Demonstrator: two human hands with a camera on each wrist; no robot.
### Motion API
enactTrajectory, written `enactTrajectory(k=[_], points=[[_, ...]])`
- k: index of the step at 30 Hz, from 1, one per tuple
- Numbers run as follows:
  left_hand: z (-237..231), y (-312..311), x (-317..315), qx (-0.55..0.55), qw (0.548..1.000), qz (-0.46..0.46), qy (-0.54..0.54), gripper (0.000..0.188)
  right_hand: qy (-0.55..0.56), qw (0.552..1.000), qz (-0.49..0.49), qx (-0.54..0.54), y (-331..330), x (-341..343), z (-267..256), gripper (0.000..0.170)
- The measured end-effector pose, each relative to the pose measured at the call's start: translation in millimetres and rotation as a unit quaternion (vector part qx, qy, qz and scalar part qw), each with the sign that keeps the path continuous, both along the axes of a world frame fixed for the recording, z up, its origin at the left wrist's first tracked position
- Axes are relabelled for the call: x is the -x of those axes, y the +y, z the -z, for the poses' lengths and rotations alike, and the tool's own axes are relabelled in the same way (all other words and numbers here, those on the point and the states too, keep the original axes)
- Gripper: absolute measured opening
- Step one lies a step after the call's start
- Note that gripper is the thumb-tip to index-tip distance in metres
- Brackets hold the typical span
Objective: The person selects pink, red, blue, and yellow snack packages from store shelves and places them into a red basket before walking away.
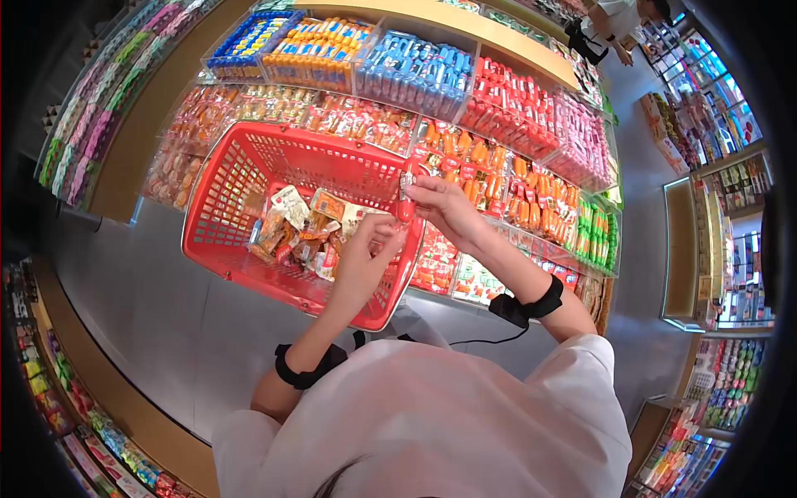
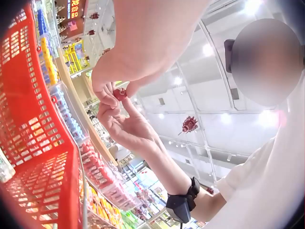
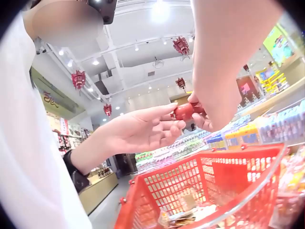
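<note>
A slim red-wrapped sausage [image 1: 408, 187] is held upright over the near right side of the red shopping basket [image 1: 344, 170]. My right hand [image 1: 452, 216] pinches it between thumb and fingers from the right. At its lower end are the fingertips of my left hand [image 1: 361, 261]. In the left wrist view, only a small red end [image 2: 120, 93] of the sausage shows between the thumbs and fingers. The right wrist view has both hands meeting on its red wrapper [image 3: 184, 111], with the left hand's thumb and forefinger at one end. Several small snack packets [image 1: 290, 207] lie in the basket.
Clear bins of wrapped snacks surround the basket: blue packs [image 1: 415, 70], red packs [image 1: 510, 104], orange packs [image 1: 544, 195] and green packs [image 1: 596, 232]. Another shelf [image 1: 108, 108] stands at the left beyond grey floor [image 1: 166, 299]. A person [image 1: 618, 21] is at the far right.
</note>
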State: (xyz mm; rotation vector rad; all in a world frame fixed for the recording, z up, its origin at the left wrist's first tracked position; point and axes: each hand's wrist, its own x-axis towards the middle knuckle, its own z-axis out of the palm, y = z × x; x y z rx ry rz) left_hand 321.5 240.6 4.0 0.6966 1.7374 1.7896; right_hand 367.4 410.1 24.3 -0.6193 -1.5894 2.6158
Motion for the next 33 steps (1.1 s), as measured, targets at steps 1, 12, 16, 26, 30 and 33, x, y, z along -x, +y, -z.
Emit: enactTrajectory(k=[1,12,16,26,30,33], points=[[0.9,7.3,-8.5,0.008,1.000,0.024,0.010,0.022,-0.005,1.000,0.019,0.020,14.2,-4.9,-6.0,0.013],[19.3,83.0,-72.2,0.109,0.986,0.124,-0.011,0.016,-0.046,0.962,0.242,-0.119,258.7,-61.5,24.6,0.006],[28.1,95.0,-77.1,0.127,0.986,0.111,-0.017,0.016,-0.098,0.898,0.271,-0.333,355.7,-58.2,43.2,0.017],[46.7,70.2,-72.7,0.139,0.989,0.038,-0.028,0.017,-0.375,0.557,0.091,-0.735,439.1,7.3,89.0,0.030],[39.4,46.0,-67.4,0.133,0.991,-0.010,-0.024,0.017,-0.392,0.531,0.103,-0.744,404.4,11.2,80.8,0.030],[40.8,27.7,-64.3,0.134,0.989,-0.060,0.004,0.016,-0.374,0.481,0.043,-0.792,424.2,14.6,93.3,0.027]])
